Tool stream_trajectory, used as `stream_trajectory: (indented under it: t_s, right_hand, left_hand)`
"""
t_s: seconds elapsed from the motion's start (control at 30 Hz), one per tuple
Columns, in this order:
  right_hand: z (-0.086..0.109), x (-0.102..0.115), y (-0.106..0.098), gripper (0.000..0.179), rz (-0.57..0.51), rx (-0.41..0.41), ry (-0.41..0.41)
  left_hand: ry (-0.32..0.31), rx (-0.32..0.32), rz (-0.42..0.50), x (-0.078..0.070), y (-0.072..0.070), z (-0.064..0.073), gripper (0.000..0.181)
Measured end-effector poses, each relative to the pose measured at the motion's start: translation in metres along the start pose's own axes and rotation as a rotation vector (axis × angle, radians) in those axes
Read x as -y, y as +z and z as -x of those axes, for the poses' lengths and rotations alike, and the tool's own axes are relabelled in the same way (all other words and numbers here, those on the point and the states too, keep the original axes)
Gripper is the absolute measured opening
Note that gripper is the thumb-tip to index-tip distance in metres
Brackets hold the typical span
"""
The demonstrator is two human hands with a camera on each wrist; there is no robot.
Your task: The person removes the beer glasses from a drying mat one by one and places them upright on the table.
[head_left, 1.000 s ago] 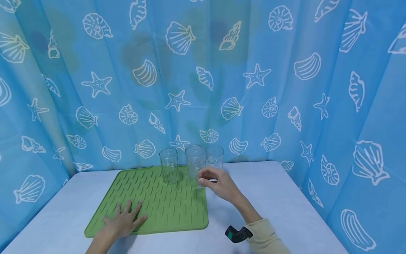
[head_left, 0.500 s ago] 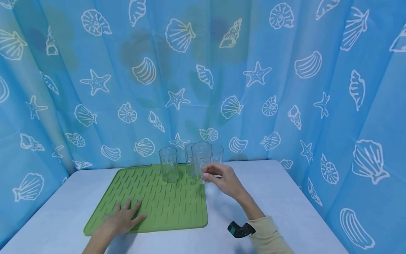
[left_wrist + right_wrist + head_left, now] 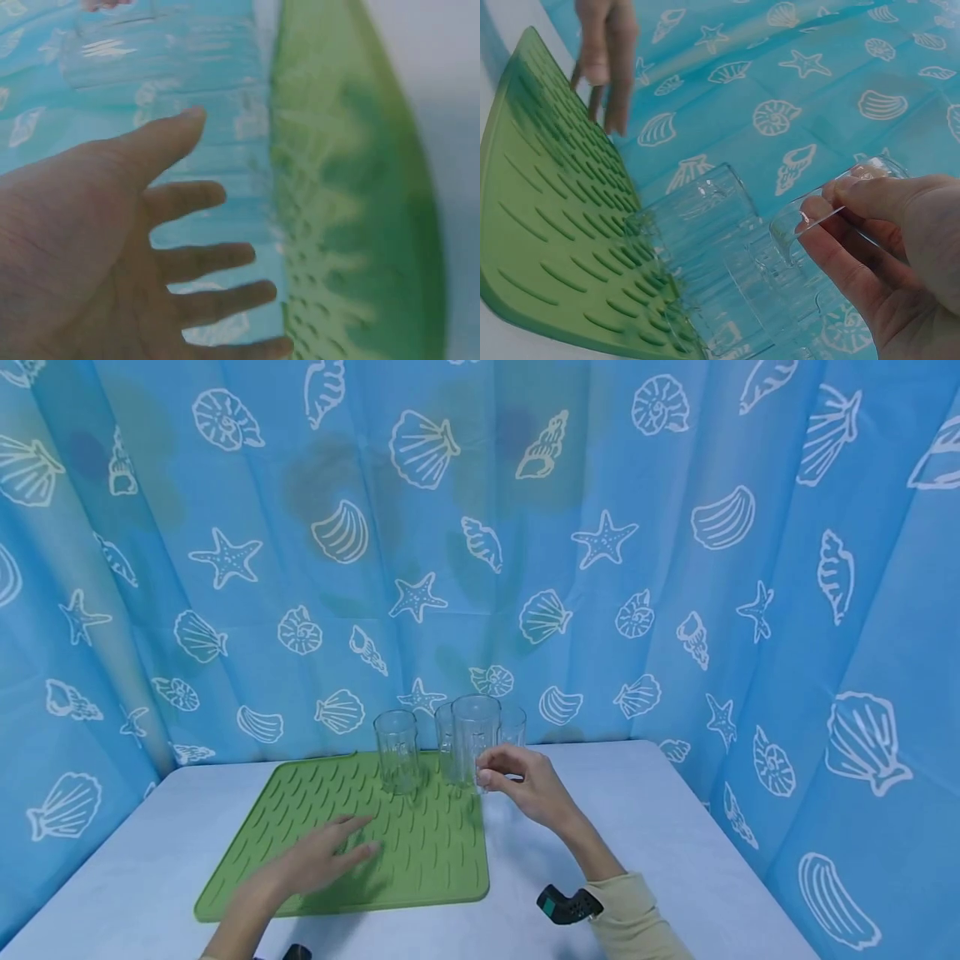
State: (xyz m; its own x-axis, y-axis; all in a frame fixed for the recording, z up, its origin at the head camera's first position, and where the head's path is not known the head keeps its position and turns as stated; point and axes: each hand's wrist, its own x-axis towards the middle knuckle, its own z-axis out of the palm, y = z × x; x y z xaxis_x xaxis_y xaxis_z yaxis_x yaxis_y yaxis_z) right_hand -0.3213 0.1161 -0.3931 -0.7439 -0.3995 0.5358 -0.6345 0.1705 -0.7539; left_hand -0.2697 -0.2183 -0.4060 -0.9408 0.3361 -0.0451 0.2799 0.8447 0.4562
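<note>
My right hand pinches the handle of a clear glass mug, thumb against curled fingers. The mug is upright by the right edge of the green ridged mat; whether its base touches anything I cannot tell. My left hand hovers over the front of the mat, fingers extended and holding nothing. In the left wrist view the left hand shows spread fingers. Another clear glass mug stands upright on the mat, left of the held one.
Behind the held mug stand two more glass mugs, one partly hidden on its left and one on its right. A white-covered table lies under the mat. A blue shell-print curtain rises along the table's back and sides.
The held mug has shifted a little right and toward the right hand's side, then stayed there. My left hand has lifted off the mat and moved right, its fingers now closer together.
</note>
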Motion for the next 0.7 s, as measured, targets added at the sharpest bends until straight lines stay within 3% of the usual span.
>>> stream_trajectory:
  t_s: [0.2,0.4,0.57,0.7]
  right_hand:
    - [0.001,0.002,0.0,0.012,-0.016,0.009,0.0]
    - [0.0,0.004,-0.001,0.011,-0.013,0.009,-0.035]
    - [0.0,0.012,-0.003,0.012,-0.021,0.006,-0.037]
    - [0.0,0.016,-0.003,0.013,-0.039,0.003,-0.028]
  left_hand:
    - [0.119,-0.126,0.014,-0.017,-0.012,-0.013,0.061]
    - [0.194,-0.225,0.032,-0.034,-0.017,-0.028,0.061]
    - [0.248,-0.244,0.183,-0.05,-0.019,-0.04,0.057]
    - [0.254,-0.274,0.289,-0.058,-0.019,-0.05,0.056]
